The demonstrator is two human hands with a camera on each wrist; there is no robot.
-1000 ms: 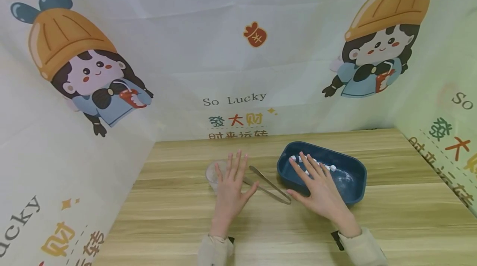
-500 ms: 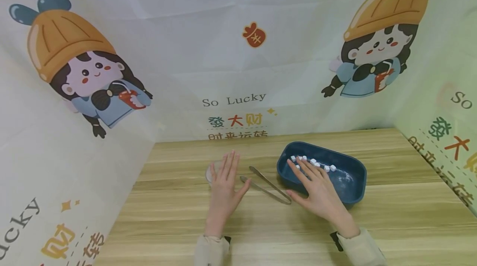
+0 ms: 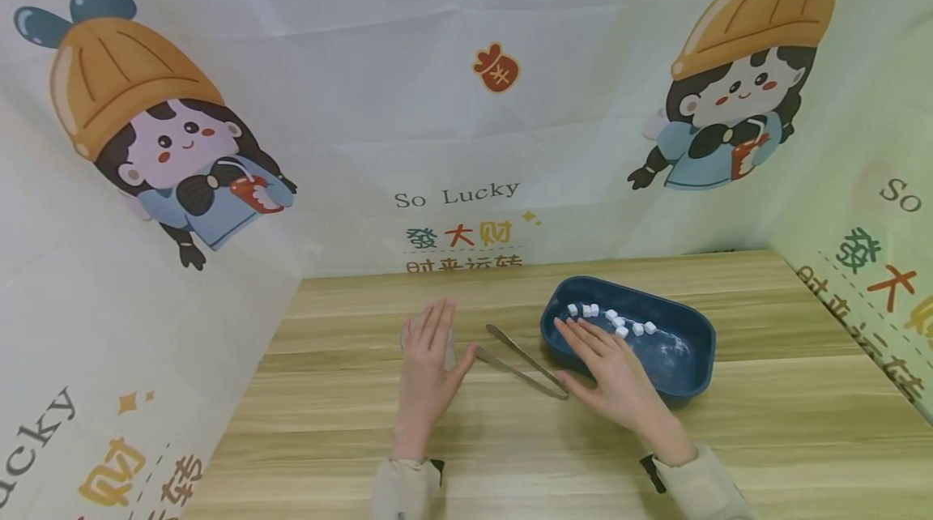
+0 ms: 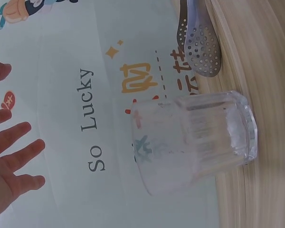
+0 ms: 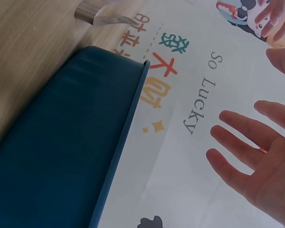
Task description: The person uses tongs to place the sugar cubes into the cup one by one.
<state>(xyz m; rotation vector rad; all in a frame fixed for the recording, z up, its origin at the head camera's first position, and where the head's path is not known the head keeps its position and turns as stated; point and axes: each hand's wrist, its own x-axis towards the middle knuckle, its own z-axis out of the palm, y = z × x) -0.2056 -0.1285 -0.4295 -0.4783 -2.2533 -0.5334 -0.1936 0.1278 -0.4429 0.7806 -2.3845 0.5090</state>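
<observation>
In the head view my left hand [image 3: 425, 366] hovers over a clear drinking glass, fingers straight, partly hiding it. The left wrist view shows the glass [image 4: 199, 142] upright on the table with some white stuff at its bottom. My right hand [image 3: 619, 378] is held above the near left side of a dark blue tub [image 3: 692, 370], fingers extended and holding nothing. Several small white cubes [image 3: 621, 332] lie in the tub. Between the hands lie metal tongs [image 3: 525, 357], spread apart, with perforated spoon-shaped ends [image 4: 203, 52].
All of it stands on a wood-grain table [image 3: 313, 439]. A pale printed cloth [image 3: 350, 99] hangs behind the table and along both sides. The tub's tall side wall [image 5: 71, 133] fills the left of the right wrist view.
My left hand has drifted left and a little downward in the head view. The right hand has shifted slightly left, uncovering more of the cubes. Glass, tongs and tub stay put.
</observation>
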